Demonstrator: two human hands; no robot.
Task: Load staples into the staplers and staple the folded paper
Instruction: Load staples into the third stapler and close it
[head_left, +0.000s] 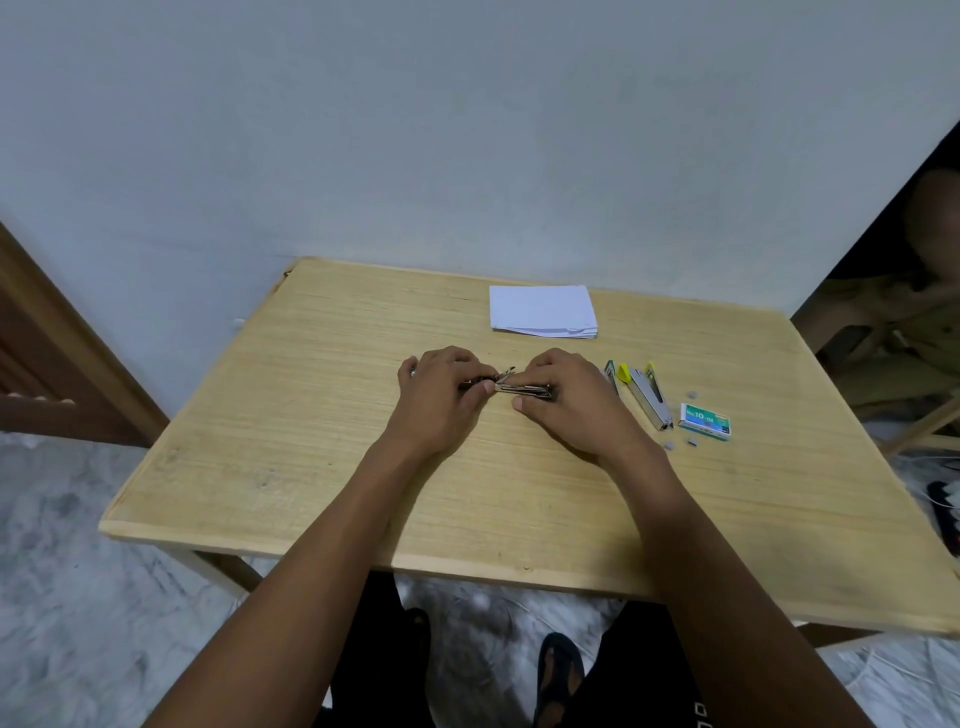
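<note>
A small metal stapler (519, 387) lies at the middle of the wooden table (363, 467), held between both hands. My left hand (441, 395) grips its left end, thumb at the metal tip. My right hand (566, 400) grips the right part, fingers curled over it. Most of the stapler is hidden by the fingers. A second stapler (647, 397) with yellow-green ends lies to the right, and another green-tipped piece (613, 375) lies beside it. A green staple box (705, 418) sits further right, with loose staple strips (670, 444) near it. Folded white paper (543, 310) is stacked at the back.
The table stands against a grey-blue wall (467, 130). A wooden door frame (62, 353) is at the left, and wooden furniture (893, 353) at the right. My feet (558, 670) show below the front edge.
</note>
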